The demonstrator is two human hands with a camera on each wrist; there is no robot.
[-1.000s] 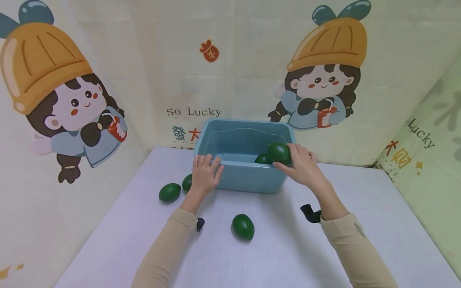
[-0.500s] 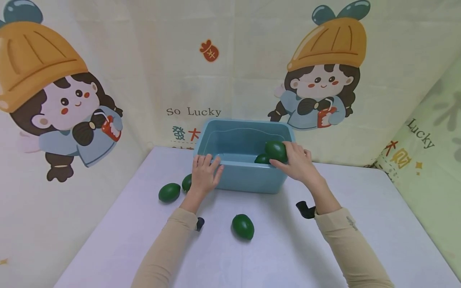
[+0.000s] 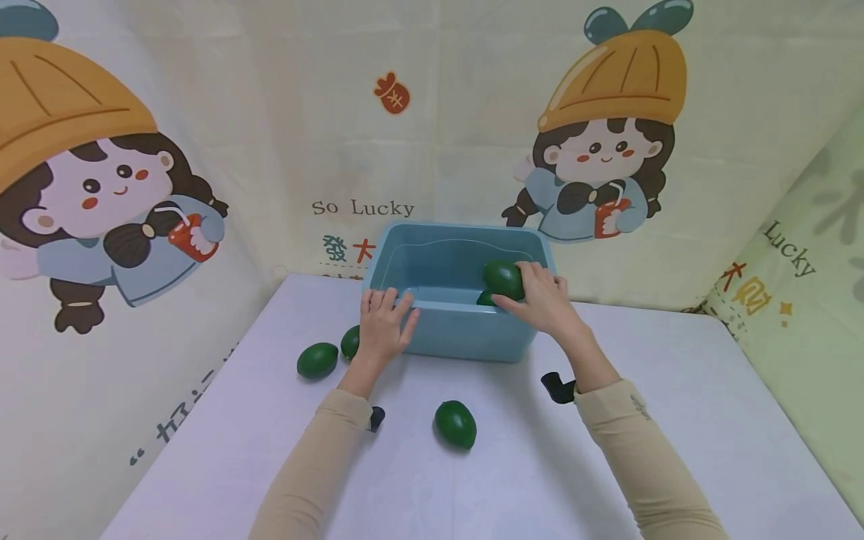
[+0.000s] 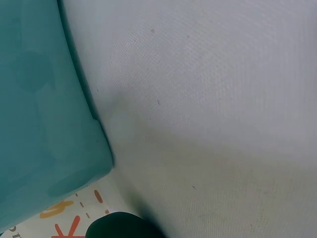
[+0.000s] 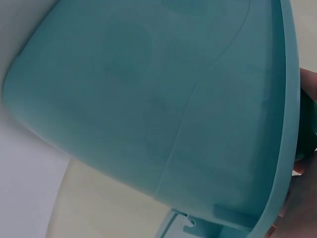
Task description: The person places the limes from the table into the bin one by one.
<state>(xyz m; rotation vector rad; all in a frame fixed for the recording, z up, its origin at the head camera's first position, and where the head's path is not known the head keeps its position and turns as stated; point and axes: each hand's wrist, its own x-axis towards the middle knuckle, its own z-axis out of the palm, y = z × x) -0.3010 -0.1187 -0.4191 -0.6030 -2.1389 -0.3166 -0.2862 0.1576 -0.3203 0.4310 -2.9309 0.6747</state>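
A light blue plastic bin [image 3: 466, 335] stands on the white table. Over its front right part my right hand [image 3: 545, 300] grips a dark green, lemon-shaped fruit [image 3: 503, 279], thumb in front and fingers behind. In the right wrist view that fruit [image 5: 308, 126] shows past the bin's rim [image 5: 290, 119]. Partly hidden under it, another green fruit [image 3: 486, 298] lies in the bin. My left hand [image 3: 382, 330] rests on the front left rim with fingers extended and thumb spread. Left of it lie a green fruit [image 3: 318, 361] and one partly hidden [image 3: 349, 343] behind my wrist.
Nearer the front, one more green fruit [image 3: 455, 425] lies on the table [image 3: 513, 465]. Black wrist-worn pieces [image 3: 559, 388] stick out by both sleeves. A printed cloth backdrop [image 3: 466, 150] rises close behind the bin and along both sides.
My right hand has moved left and slightly up along the bin with the fruit in its grip. The left hand and the fruits on the table have stayed put.
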